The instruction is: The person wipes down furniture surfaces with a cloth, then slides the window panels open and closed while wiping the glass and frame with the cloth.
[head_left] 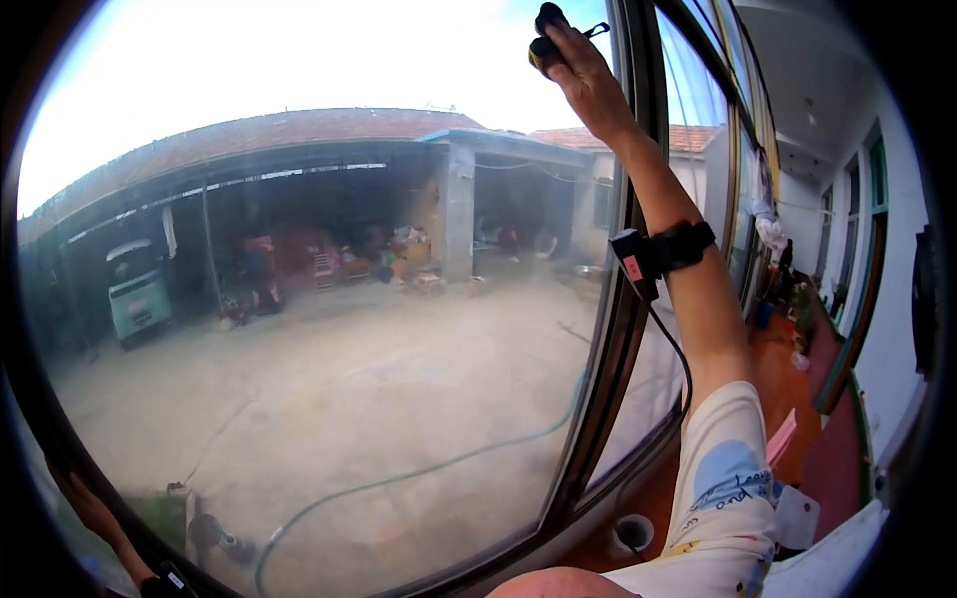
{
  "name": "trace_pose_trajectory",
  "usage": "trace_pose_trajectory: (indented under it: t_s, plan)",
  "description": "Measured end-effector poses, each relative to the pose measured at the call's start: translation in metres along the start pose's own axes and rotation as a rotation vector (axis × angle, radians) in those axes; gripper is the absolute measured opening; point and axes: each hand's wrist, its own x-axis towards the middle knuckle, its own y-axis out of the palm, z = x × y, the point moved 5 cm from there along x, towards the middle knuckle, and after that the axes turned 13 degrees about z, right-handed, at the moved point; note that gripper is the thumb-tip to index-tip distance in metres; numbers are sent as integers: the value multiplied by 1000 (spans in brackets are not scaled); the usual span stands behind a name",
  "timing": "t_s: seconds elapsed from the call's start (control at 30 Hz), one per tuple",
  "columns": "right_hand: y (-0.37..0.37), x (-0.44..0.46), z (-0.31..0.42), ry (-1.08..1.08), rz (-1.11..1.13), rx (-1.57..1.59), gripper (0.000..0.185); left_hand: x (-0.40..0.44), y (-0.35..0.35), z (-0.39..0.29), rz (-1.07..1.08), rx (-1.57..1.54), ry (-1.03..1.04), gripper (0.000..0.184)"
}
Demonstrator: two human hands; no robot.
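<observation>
My right hand (588, 88) is raised high at the top of the window, its fingers closed round a black-and-yellow window cleaner (543, 50) with a small dark loop at its right side. The tool is against or very close to the large window pane (399, 399), near the dark frame (638, 149). The glass looks hazy and smeared. Low at the far left, my left hand (95, 513) rests by the window's dark lower-left frame, fingers stretched out and nothing seen in them. A black strap with a small box (648, 261) sits on my right forearm.
Outside lies a concrete yard with a green hose (439, 460) and a small pale green vehicle (140, 302) under a roof. To my right runs an indoor corridor with a reddish floor (773, 374). A white round container (633, 535) stands below the window.
</observation>
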Motion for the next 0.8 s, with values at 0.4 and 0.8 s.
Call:
trace_pose_trajectory:
  t_s: [0.4,0.8]
  plan:
    - [-21,28,22,20,13,-120,50,-8,3,11,-16,191,57,44]
    - [-24,8,74,-51,14,-42,51,-7,-3,3,-39,213,79,44]
